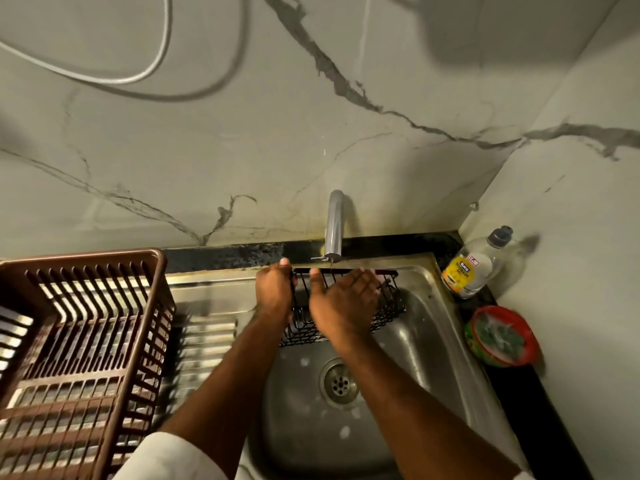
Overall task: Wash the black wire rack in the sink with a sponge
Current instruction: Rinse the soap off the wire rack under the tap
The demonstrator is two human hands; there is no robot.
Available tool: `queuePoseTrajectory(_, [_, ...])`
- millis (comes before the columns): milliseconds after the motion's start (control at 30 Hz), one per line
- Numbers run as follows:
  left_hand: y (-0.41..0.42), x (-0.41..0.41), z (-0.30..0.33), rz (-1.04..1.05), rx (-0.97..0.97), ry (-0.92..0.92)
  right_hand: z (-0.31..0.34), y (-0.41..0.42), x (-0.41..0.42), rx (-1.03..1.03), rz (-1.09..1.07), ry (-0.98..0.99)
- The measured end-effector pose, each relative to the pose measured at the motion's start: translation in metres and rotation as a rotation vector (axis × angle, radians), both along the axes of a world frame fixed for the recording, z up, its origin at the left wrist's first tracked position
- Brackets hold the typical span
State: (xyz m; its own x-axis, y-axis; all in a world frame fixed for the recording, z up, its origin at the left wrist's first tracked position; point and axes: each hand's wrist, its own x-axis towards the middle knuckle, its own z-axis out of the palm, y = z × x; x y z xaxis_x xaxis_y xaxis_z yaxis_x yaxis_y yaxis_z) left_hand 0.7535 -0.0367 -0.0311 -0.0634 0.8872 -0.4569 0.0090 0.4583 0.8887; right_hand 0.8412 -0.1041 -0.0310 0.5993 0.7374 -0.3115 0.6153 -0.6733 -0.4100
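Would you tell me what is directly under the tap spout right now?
Under the tap is the black wire rack, held over the sink. The left hand grips its end; the open right hand covers its middle, hiding any contents.

Sink (408, 344): basin floor round the drain (338, 382) lies open — room to pass in front of the rack (388, 306).
Back of basin: filled by the rack and both hands, left hand (273, 292) gripping its end, right hand (343, 303) spread over it.
Above rack: tap (334, 226) overhangs, close.
Left: brown basket (83, 341) blocks the drainboard.
Right ledge: bottle (474, 268) and red bowl (502, 336) — narrow gap between.
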Motion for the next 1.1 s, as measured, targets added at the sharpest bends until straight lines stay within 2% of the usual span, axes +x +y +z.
queuePoseTrajectory(133, [0.004, -0.001, 0.003, 0.012, -0.035, -0.053, 0.004, 0.009, -0.009, 0.057, 0.065, -0.039])
queuePoseTrajectory(233, [0.004, -0.004, 0.002, 0.069, -0.062, -0.109, -0.002, 0.012, 0.025, 0.024, -0.036, -0.072])
queuePoseTrajectory(333, [0.005, -0.006, -0.002, 0.102, -0.087, -0.142, -0.003, 0.011, 0.047, -0.054, -0.149, -0.018])
queuePoseTrajectory(467, [0.003, 0.003, -0.004, 0.043, -0.014, -0.088, 0.002, 0.017, 0.014, -0.019, -0.069, -0.044])
queuePoseTrajectory(567, [0.003, 0.006, -0.008, -0.083, 0.056, 0.062, 0.006, 0.02, -0.024, 0.036, 0.018, -0.057])
queuePoseTrajectory(633, [0.002, 0.005, -0.015, -0.077, 0.02, 0.017, 0.003, 0.022, -0.022, 0.05, 0.027, -0.049])
queuePoseTrajectory(800, [-0.004, 0.0, -0.016, 0.015, -0.036, -0.09, -0.016, 0.022, 0.044, -0.042, -0.18, -0.054])
queuePoseTrajectory(933, [-0.001, -0.009, -0.015, 0.048, -0.035, -0.105, -0.022, 0.019, 0.073, -0.048, -0.36, 0.063])
queuePoseTrajectory(1000, [-0.001, -0.008, -0.013, 0.062, -0.03, -0.12, -0.019, 0.019, 0.063, -0.049, -0.33, 0.023])
queuePoseTrajectory(1100, [-0.002, -0.003, -0.013, 0.025, 0.006, -0.126, -0.009, 0.019, 0.014, 0.001, -0.129, -0.053])
